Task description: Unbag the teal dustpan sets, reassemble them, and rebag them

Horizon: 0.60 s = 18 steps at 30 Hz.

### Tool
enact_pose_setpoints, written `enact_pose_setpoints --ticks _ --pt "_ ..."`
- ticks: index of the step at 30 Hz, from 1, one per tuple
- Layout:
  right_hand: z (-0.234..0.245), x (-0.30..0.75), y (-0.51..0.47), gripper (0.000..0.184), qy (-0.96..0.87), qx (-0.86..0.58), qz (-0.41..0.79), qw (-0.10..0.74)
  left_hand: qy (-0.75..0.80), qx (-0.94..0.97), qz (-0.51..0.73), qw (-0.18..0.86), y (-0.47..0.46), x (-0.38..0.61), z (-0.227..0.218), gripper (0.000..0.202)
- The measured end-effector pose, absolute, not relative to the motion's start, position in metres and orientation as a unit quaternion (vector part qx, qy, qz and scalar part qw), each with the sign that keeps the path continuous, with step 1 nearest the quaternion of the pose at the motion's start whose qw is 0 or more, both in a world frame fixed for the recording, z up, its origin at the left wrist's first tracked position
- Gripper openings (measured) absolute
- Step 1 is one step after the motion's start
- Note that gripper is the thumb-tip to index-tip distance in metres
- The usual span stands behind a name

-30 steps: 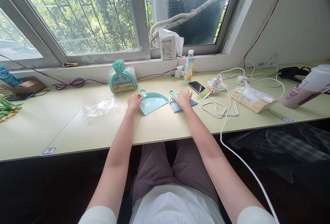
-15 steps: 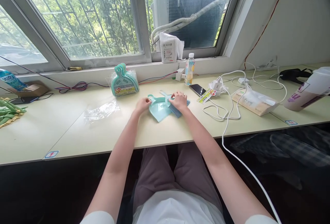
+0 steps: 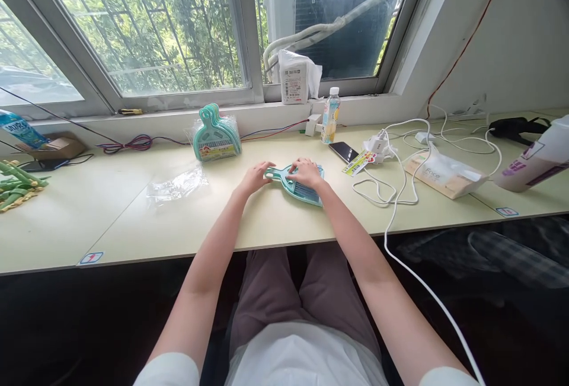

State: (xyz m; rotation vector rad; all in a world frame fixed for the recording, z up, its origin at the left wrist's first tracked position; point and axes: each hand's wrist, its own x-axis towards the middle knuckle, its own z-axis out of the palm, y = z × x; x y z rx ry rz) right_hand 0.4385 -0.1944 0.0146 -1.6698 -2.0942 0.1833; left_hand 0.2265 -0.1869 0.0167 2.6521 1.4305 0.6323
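A small teal dustpan lies on the pale desk in front of me, with the little blue brush set inside it. My left hand rests on the handle end, its fingers curled against it. On top of the brush and pan lies my right hand, fingers bent and pressing down. A clear empty plastic bag lies to the left of my left hand.
A wrapped pack of teal dustpans stands by the window sill. A bottle, a phone, a charger with white cables, a tissue pack and a large cup lie to the right. Green items sit far left.
The dustpan and brush lay apart a second ago. My hands have brought them together, and the brush now sits inside the pan, which has turned so its handle points left.
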Motion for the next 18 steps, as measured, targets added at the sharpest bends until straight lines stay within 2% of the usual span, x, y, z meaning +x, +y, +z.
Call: enact_pose_setpoints --ticks 10,18 --pt "0.0176 0.4445 -0.1921 0.018 -0.780 -0.585 0.107 0.196 0.463 0.867 0.183 -0.027 -0.1850 0.2266 0.0112 0.036" --pt "0.0157 0.4449 -0.1903 0.018 -0.754 -0.619 0.096 0.198 0.438 0.886 0.086 -0.125 -0.1857 0.2348 0.0066 0.044"
